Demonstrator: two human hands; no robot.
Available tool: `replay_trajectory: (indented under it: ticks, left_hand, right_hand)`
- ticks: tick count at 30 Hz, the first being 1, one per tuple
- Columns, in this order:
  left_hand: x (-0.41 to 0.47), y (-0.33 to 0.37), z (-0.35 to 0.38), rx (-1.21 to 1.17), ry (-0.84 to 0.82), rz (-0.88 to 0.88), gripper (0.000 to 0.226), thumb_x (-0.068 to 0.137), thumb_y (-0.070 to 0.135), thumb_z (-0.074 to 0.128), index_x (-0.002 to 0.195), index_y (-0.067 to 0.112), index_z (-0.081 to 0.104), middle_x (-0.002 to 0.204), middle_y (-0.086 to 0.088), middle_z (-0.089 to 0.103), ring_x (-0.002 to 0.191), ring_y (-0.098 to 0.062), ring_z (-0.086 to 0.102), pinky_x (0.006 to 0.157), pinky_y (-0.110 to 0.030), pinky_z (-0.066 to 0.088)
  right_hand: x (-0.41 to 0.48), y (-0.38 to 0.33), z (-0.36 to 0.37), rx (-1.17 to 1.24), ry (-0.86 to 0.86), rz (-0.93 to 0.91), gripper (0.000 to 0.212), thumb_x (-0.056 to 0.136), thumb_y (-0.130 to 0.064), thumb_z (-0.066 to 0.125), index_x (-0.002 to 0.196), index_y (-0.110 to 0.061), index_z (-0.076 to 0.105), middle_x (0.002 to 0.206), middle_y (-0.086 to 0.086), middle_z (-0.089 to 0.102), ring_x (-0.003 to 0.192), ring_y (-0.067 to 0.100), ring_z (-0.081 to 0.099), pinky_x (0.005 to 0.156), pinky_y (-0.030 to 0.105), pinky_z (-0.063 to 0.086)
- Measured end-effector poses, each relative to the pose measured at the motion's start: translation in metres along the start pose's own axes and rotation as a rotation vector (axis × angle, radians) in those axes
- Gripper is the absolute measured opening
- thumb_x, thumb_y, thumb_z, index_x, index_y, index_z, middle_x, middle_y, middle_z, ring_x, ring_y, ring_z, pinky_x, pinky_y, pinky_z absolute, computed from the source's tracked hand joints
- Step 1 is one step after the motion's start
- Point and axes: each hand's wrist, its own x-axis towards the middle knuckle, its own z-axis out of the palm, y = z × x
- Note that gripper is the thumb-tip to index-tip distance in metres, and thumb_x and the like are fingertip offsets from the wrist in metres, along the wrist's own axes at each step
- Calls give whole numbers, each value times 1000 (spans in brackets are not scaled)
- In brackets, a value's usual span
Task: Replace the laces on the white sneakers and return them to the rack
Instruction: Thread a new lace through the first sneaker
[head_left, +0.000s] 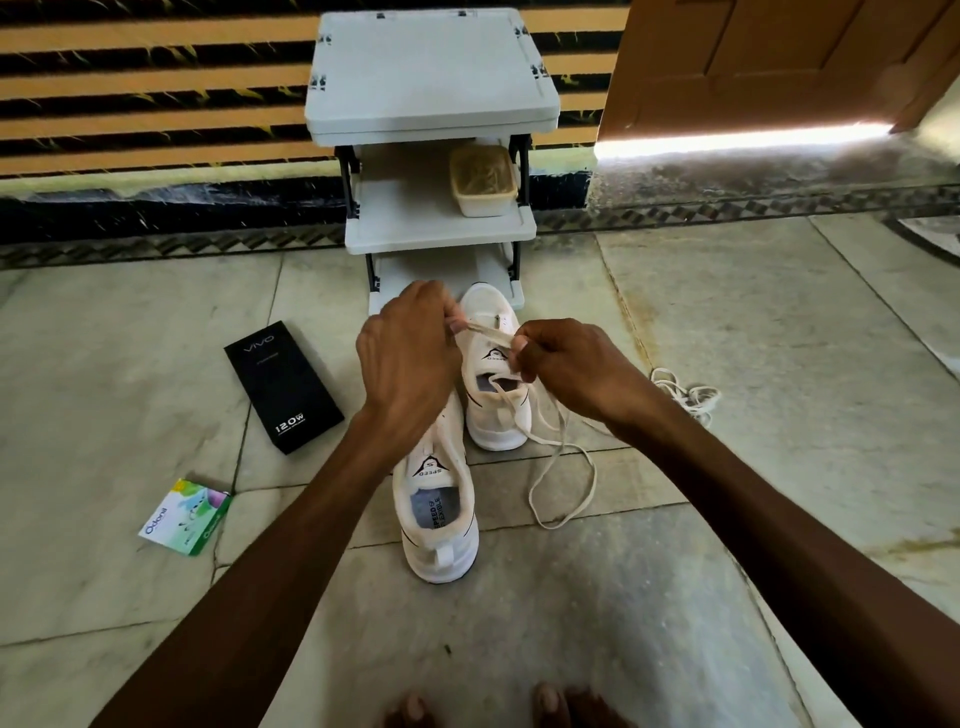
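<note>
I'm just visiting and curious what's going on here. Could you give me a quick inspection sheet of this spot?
Surface: stone-tile floor, worn.
Job's things: two white sneakers; far sneaker with a lace trailing right; near sneaker without visible lace; white rack behind.
Clutter: black box, green packet, tub on the rack's middle shelf.
Hands: left hand and right hand both pinch the lace.
Cables: nothing seen; a spare lace bundle lies right.
Surroundings: striped wall, wooden door.

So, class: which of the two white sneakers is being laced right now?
The white sneaker farther away, nearest the grey plastic rack; both hands hold its cream lace. The nearer sneaker lies untouched.
</note>
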Motion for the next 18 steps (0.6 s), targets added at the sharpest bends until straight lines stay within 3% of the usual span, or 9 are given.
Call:
replay_trajectory:
  ticks: [5, 7, 12, 15, 18]
  left_hand:
    - [19, -30, 15, 93, -13, -169, 19, 81, 5, 62, 89, 22, 66, 99, 1, 67, 90, -25, 65, 72, -31, 42]
    - [22, -46, 23, 128, -16, -217, 17, 82, 8, 66, 93, 20, 67, 102, -1, 67, 93, -27, 66, 74, -33, 44]
    - [26, -93, 30, 223, -56, -393, 20, 89, 20, 64, 106, 9, 66, 108, -14, 66, 100, -35, 64, 82, -44, 48]
    - [14, -124, 31, 275, -113, -552, 32, 92, 24, 62, 112, -1, 62, 113, -24, 63, 105, -43, 61, 85, -49, 49]
    - [0, -136, 32, 213, -91, -692, 33, 92, 14, 60, 116, -8, 57, 122, -31, 56, 111, -48, 56, 89, -52, 48]
  right_hand:
    - [0, 1, -7, -101, 1, 22, 35, 99, -27, 42, 69, -30, 58, 78, -7, 66, 77, 13, 53, 85, 41, 40]
    - [-1, 2, -9, -65, 1, 14, 35, 97, -25, 44, 66, -30, 59, 75, -8, 65, 78, 13, 55, 82, 40, 39]
    - [-11, 5, -21, 82, -38, -7, 32, 97, -23, 48, 70, -24, 65, 65, -11, 61, 58, -1, 49, 61, 23, 35]
    - [-13, 7, -34, 164, -51, -27, 31, 96, -25, 50, 70, -21, 66, 71, 0, 63, 72, 13, 53, 72, 32, 38]
    - [-13, 12, -40, 187, -40, -20, 34, 97, -24, 47, 69, -24, 66, 71, -7, 62, 75, 18, 49, 74, 36, 37]
